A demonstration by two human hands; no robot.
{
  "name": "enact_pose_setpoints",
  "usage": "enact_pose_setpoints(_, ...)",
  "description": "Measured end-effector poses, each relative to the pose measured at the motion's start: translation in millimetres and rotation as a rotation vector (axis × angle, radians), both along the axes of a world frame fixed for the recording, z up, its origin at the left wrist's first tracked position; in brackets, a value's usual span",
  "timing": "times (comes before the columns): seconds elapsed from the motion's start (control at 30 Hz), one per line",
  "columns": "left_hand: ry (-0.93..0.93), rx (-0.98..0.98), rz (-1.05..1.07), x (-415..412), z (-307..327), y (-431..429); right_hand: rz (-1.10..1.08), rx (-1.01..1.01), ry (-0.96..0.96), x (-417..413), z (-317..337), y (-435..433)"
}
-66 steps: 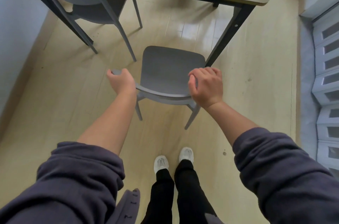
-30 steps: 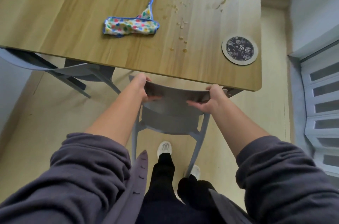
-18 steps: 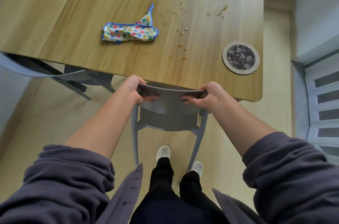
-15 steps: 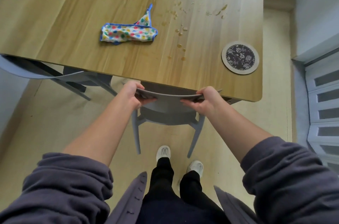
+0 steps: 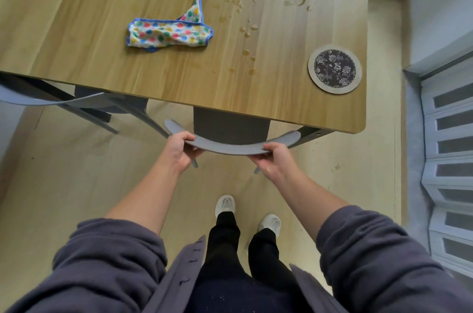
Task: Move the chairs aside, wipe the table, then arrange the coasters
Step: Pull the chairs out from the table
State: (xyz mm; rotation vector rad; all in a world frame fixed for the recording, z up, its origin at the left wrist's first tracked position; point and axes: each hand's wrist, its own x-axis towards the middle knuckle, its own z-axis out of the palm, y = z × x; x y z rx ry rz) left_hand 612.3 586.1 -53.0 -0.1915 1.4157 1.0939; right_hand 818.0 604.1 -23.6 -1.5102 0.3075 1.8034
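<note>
Since half a second before, the chair (image 5: pixel 230 124) had slid further under the counter (image 5: pixel 256 97). The left hand (image 5: pixel 179 150) and right hand (image 5: pixel 275 159) each gripped its backrest (image 5: pixel 230 147). Even pressure from both sides would likely keep it running straight, not skewing.

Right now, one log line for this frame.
phase: chair move | left hand: grips chair backrest | right hand: grips backrest | cloth: untouched on table | coaster: right corner | spills: unwiped

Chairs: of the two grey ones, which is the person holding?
The centre chair, its curved backrest gripped by the left hand and right hand. The other chair, at the left, is untouched.
</note>
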Motion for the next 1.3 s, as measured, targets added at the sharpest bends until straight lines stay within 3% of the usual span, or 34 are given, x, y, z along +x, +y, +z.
enact_pose_setpoints(0.43, -0.016, -0.108, -0.007, -11.6, -42.4, -41.4, 0.184, -0.062, -0.116, 9.3, -35.3, -41.7)
enact_pose_setpoints(0.8, -0.196, 0.038, 0.064, -21.6, -34.9, -6.1, 0.006, 0.055, 0.025, 4.5, -36.9, -8.7)
enact_pose_setpoints(1.3, -0.105, 0.011, -0.059, -23.7, -29.0, 45.3, 0.042, -0.005, -0.031, 0.0, -46.9, 36.5)
